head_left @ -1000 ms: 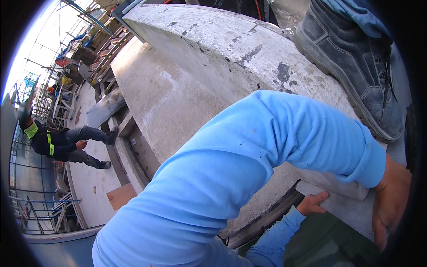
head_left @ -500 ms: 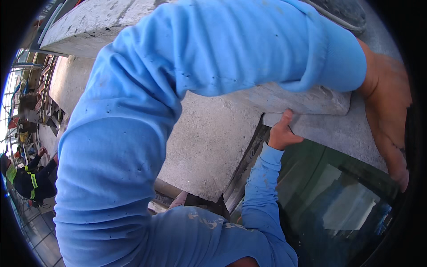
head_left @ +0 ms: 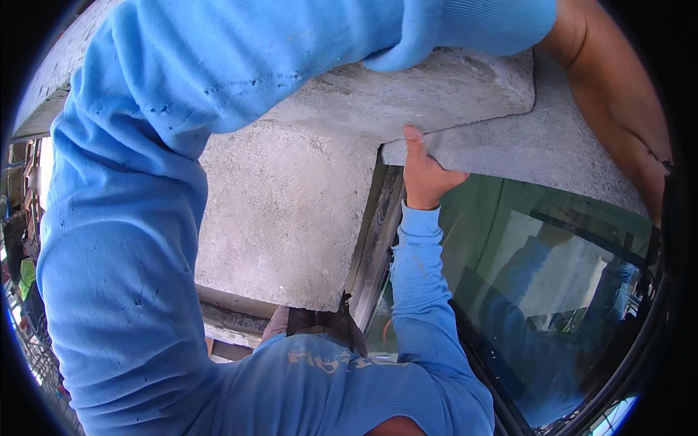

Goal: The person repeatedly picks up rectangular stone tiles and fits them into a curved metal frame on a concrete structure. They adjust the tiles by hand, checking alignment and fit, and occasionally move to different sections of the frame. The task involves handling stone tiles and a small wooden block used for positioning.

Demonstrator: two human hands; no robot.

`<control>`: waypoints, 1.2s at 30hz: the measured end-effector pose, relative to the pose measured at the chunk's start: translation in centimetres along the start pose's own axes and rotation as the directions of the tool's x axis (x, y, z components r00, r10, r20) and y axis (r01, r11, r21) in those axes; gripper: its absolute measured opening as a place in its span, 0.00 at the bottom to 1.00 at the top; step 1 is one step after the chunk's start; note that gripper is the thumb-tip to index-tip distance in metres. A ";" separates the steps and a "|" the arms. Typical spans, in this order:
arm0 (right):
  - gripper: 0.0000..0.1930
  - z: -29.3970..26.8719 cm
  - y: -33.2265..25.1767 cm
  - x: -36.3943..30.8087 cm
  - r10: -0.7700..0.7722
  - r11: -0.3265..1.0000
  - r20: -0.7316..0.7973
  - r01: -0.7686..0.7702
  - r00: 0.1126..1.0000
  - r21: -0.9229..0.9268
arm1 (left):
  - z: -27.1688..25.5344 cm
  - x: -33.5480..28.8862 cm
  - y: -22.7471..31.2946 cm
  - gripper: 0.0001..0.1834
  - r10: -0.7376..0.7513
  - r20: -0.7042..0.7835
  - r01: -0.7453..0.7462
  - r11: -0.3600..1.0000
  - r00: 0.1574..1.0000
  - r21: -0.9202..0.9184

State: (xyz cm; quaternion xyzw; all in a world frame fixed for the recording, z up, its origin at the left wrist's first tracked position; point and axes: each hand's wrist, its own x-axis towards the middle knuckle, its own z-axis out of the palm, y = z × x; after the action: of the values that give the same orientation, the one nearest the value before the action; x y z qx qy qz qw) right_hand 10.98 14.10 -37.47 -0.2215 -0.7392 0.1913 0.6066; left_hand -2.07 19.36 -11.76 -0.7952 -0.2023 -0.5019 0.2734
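Head view: a person in a light blue long-sleeved shirt [head_left: 327, 392] works on grey stone pieces, right above a big pane of glass.
Print: a pale, faded mark sits across the shirt, low in the middle. It is too blurry to make out.
Thing held: a flat grey concrete slab [head_left: 523, 152] lies at the upper right. Its lower edge hangs over the glass.
Right hand: the right hand [head_left: 425, 178] comes up from below, in the middle of the view. Its fingers [head_left: 414, 145] are closed tight on the slab's left corner, with one pressed flat along the edge.
Left hand: the left hand [head_left: 618, 123] is at the far right, at the end of the big blue sleeve that bends across the top. It lies against the slab's right side. Its fingers run off into the dark rim, so I cannot tell whether they are bent or flat.
Above the slab: a thicker rough grey concrete block [head_left: 436, 94] touches the slab, partly hidden by the sleeve.
Left of the hand: a wide grey concrete wall face [head_left: 291, 211], just beside the right hand.
Below: a dark green glass pane [head_left: 552, 291] shows a blue reflection of the person.
In the way: the big sleeve hides most of the left side.
Far left: a small bit of a person in a yellow-green vest [head_left: 25, 276], well apart.
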 end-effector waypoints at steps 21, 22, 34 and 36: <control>0.31 -1.7 -0.9 1.0 0.176 0.975 0.177 -0.196 0.968 0.107 | -3.4 1.3 0.3 0.28 0.129 -0.089 -0.129 0.992 0.988 0.011; 0.29 -1.6 -1.4 1.8 0.074 0.989 0.125 -0.089 0.989 0.121 | -3.6 1.4 0.5 0.28 0.142 -0.082 -0.141 0.990 0.987 0.014; 0.30 -0.1 -1.1 -0.3 0.319 0.946 -0.266 -0.324 0.910 0.027 | -2.6 1.5 1.8 0.37 -0.133 0.254 0.164 0.981 0.958 -0.107; 0.26 -0.3 -0.2 0.1 0.257 0.966 -0.207 -0.256 0.944 0.034 | -2.8 1.8 2.2 0.37 -0.121 0.271 0.166 0.975 0.955 -0.149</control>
State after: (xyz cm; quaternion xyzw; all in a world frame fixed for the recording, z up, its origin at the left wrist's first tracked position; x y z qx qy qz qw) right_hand 11.22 13.98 -37.21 -0.3326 -0.6352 0.2468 0.6519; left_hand -1.98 15.93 -9.66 -0.8578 -0.2503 -0.4270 0.1382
